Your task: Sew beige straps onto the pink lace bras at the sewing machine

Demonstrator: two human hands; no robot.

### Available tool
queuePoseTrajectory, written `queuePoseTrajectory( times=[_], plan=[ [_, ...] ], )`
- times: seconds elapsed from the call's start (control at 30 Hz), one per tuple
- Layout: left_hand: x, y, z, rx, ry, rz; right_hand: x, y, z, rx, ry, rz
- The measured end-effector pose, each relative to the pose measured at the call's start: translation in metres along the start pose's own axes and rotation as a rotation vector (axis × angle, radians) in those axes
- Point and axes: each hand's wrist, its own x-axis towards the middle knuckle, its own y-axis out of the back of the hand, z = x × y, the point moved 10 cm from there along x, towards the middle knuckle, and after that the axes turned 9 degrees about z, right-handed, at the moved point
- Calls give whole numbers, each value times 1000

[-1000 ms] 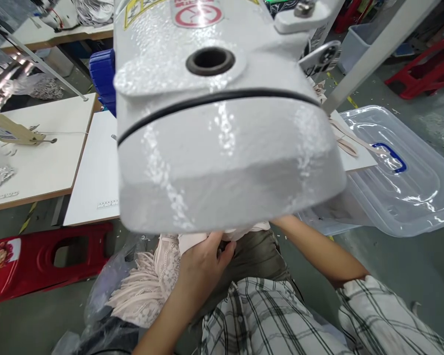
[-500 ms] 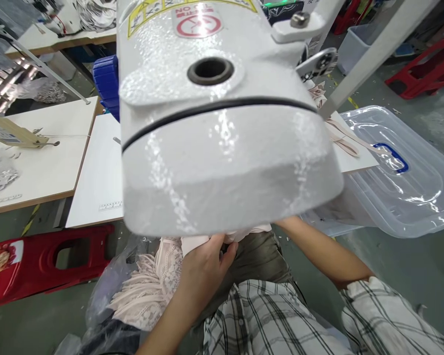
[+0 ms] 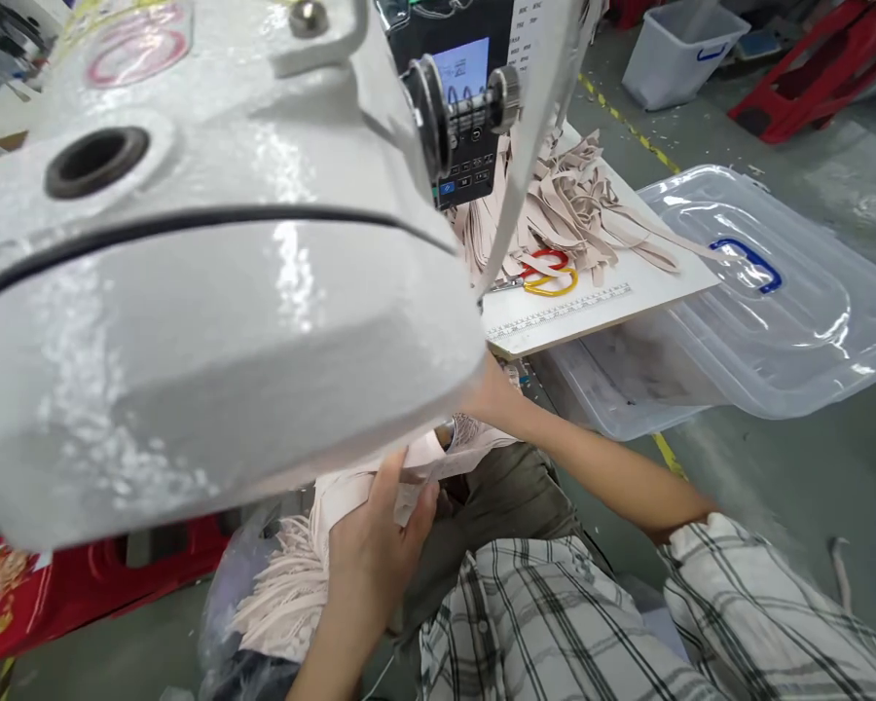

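A large white sewing machine head [image 3: 263,321] fills the upper left and covers part of the work beneath it. Below its lower edge, my left hand [image 3: 380,535] is closed on pale pink fabric [image 3: 346,492], thumb and index finger on either side of an edge. My right hand [image 3: 492,394] sits behind the machine's right lower corner, beside the same fabric; its fingers are hidden. On my lap side, a bundle of pale pink lace strips [image 3: 284,594] hangs beside my left wrist, in clear plastic.
Right of the machine, a white table [image 3: 591,312] bears pink fabric strips [image 3: 569,204], red-and-yellow-handled scissors [image 3: 551,273] and a ruler scale. A control panel [image 3: 467,107] stands behind. A clear lidded bin [image 3: 810,321] is at the right, a red stool [image 3: 94,594] lower left.
My view has swung right, so the machine head appears further left and the scissors and panel now show. More of the pink fabric and my right hand is visible. My left hand still grips the fabric.
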Motion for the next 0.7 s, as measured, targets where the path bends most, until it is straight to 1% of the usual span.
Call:
queuePoseTrajectory(
  times=[0.13, 0.23, 0.3, 0.37, 0.57, 0.63, 0.7],
  plan=[
    [-4, 11, 4, 46, 5, 61, -9, 25, 4, -8, 100, 164],
    [-5, 20, 1, 77, 33, 141, -15, 38, 13, -49, 109, 213],
    [-5, 21, 1, 70, 21, 156, -18, 42, 17, -53, 103, 204],
    [-4, 19, 4, 43, -26, 163, -20, 43, 20, -40, 88, 186],
    [-4, 18, 24, 34, -189, 240, -27, 41, 26, 6, 1, 133],
    [-4, 17, 29, 32, -213, 262, -29, 39, 26, 31, -10, 127],
    [-4, 14, 31, 25, -213, 258, -33, 38, 24, 57, -8, 124]
  ],
)
